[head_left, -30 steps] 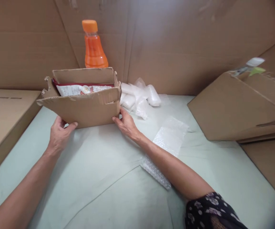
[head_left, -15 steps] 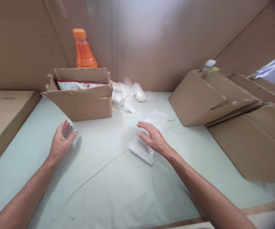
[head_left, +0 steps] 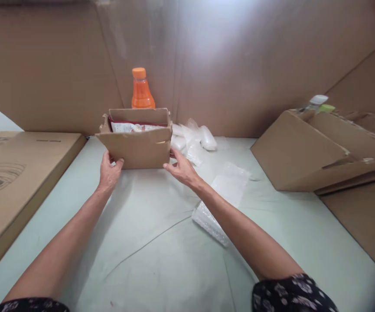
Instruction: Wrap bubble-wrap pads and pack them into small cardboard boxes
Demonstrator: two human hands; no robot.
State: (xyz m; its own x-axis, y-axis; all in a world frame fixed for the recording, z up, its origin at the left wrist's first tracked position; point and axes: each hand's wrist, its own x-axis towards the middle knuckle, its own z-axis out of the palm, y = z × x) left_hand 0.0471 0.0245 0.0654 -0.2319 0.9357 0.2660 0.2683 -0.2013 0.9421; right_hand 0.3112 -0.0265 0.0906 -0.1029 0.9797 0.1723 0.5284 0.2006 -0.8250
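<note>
An open cardboard box (head_left: pixel 138 149) stands on the pale green cloth near the back wall. Inside it a printed packet (head_left: pixel 135 127) shows above the front edge. My left hand (head_left: pixel 109 172) grips the box's lower left corner, thumb on the front face and the fingers partly hidden behind the side. At the lower right end, my right hand (head_left: pixel 181 167) holds the box with its thumb at the front corner. Behind the box rises an orange bottle (head_left: pixel 143 93) with an orange cap; its base is hidden.
Bubble wrap (head_left: pixel 228 186) lies under and beyond my right forearm. White wrapped pieces (head_left: pixel 194 138) are heaped right of the box. More open cardboard boxes (head_left: pixel 304 151) stand at the right, one holding a white-capped bottle (head_left: pixel 317 100). A large flat carton (head_left: pixel 27 173) lies at the left.
Both hands have moved to the box and taken hold of its two ends. My right hand has left the bubble wrap. The view has shifted left.
</note>
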